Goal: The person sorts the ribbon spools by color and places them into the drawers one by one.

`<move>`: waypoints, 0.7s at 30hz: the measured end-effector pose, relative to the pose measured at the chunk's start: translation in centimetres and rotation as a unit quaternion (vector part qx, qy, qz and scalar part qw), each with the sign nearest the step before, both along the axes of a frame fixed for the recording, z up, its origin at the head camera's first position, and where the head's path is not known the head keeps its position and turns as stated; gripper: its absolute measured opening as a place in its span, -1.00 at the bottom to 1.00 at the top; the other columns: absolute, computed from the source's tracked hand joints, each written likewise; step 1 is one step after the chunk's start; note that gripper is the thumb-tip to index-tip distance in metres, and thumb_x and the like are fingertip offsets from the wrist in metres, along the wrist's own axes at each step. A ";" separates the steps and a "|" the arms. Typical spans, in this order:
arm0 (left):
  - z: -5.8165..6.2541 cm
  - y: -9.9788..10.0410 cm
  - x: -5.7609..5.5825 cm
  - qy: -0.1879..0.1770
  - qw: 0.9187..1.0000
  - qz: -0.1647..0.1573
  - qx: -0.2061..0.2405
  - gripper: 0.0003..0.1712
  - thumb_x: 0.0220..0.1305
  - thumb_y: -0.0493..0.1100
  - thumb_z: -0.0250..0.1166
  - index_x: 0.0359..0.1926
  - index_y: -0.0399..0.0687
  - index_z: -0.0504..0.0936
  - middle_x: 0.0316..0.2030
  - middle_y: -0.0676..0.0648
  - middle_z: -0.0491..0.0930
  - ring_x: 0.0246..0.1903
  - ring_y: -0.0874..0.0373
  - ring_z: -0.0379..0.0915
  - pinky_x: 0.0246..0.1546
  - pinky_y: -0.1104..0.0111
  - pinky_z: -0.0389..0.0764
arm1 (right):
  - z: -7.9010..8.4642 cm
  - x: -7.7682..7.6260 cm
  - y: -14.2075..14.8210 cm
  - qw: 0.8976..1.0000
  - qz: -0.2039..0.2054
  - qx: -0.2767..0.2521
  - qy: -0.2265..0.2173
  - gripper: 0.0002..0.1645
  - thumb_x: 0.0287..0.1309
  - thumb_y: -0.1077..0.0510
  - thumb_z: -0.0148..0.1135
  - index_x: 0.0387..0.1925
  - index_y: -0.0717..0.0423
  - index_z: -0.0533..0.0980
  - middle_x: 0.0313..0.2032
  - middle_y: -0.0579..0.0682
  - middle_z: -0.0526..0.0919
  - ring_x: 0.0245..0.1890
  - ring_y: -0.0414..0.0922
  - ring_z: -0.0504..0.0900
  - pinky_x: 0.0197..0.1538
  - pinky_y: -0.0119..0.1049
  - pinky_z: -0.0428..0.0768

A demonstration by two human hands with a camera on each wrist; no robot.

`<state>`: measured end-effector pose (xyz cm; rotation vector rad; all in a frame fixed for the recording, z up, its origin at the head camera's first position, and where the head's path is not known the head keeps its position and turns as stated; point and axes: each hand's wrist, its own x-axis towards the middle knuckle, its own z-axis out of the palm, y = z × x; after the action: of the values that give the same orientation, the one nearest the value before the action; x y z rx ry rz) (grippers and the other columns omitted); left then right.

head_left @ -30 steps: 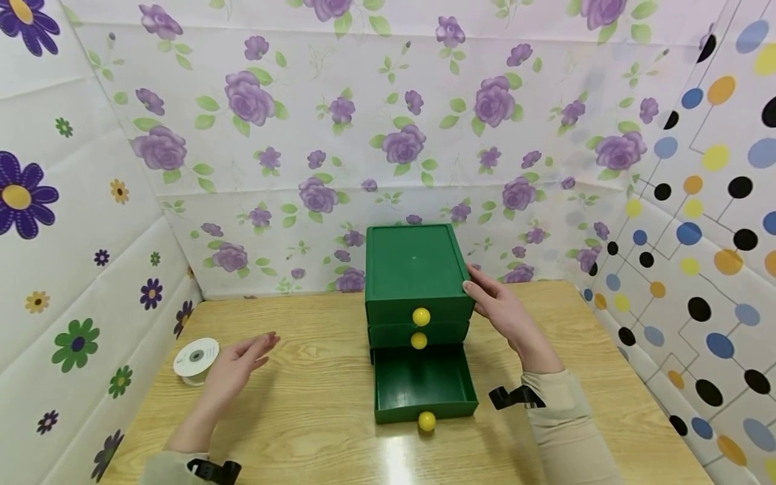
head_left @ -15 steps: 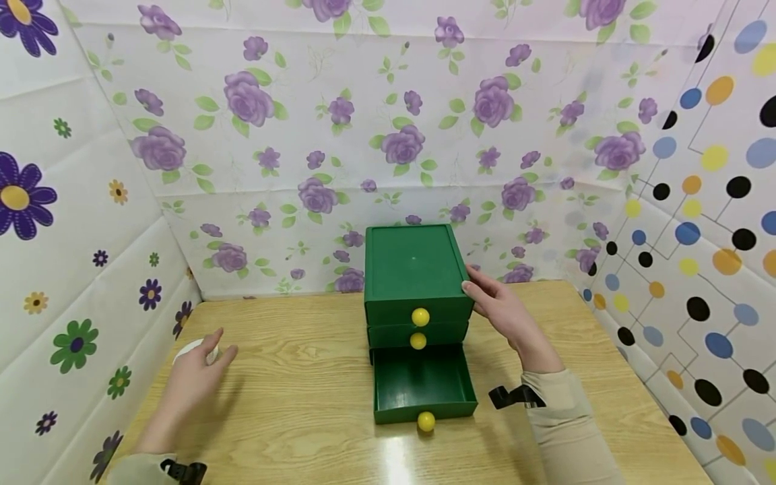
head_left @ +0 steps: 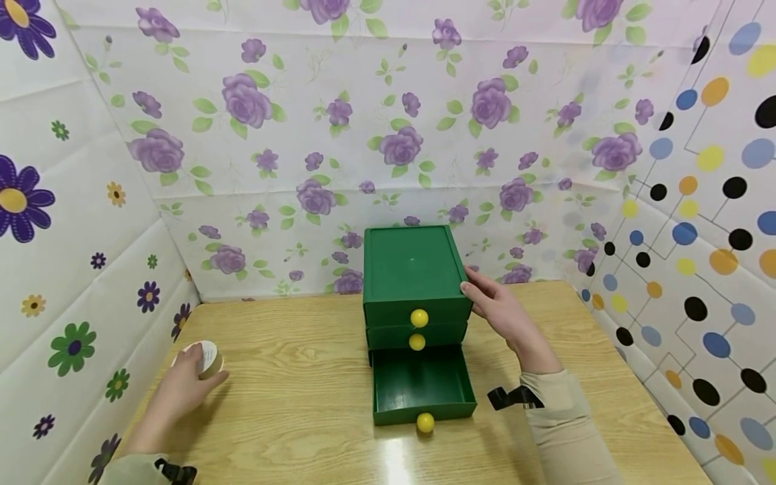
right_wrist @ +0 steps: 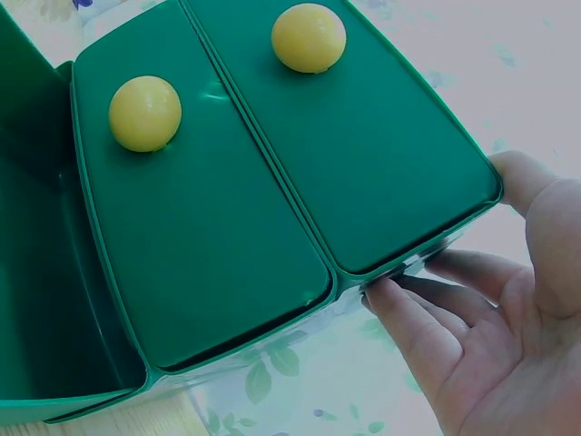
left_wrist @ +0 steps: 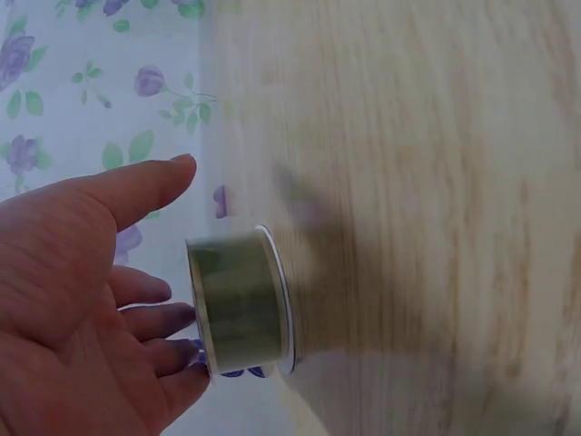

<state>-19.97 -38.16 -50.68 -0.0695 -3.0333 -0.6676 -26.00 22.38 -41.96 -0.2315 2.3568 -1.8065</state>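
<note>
A ribbon spool (head_left: pixel 209 360) with white end discs and olive-green ribbon stands on the table at the left. My left hand (head_left: pixel 180 385) reaches over it. In the left wrist view the fingers of that hand (left_wrist: pixel 82 291) lie at one disc of the spool (left_wrist: pixel 238 304), while the thumb stretches out apart from it. My right hand (head_left: pixel 500 310) holds the upper right front corner of a green drawer cabinet (head_left: pixel 415 263), thumb at the top edge and fingers along its side. The bottom drawer (head_left: pixel 418 387) is pulled out and bare inside; the two drawers above it are closed.
Each drawer bears a round yellow knob (head_left: pixel 426 423). The wooden table (head_left: pixel 291 391) reaches back to a flower-patterned sheet (head_left: pixel 285 155). Patterned sheets also stand along the left and right sides.
My left hand has moved left and down to the spool, which now stands tilted or turned beneath the fingers. My right hand and the cabinet have stayed in place.
</note>
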 end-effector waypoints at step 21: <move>-0.4 -1.8 -1.1 -0.040 0.998 0.049 0.011 0.17 0.50 0.11 0.31 0.43 -0.91 -0.08 0.31 -0.88 0.06 0.28 -0.77 0.11 0.32 -0.45 0.27 | -0.4 -0.3 0.0 1.000 -0.002 -0.007 0.007 -0.09 0.56 -0.35 0.13 0.72 -0.18 0.09 0.69 0.08 0.04 0.63 0.15 0.15 0.55 0.17 0.27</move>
<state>-21.05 -39.99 -51.09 0.1085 -3.0797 -0.7127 -26.30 22.38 -42.32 -0.2434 2.3572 -1.8284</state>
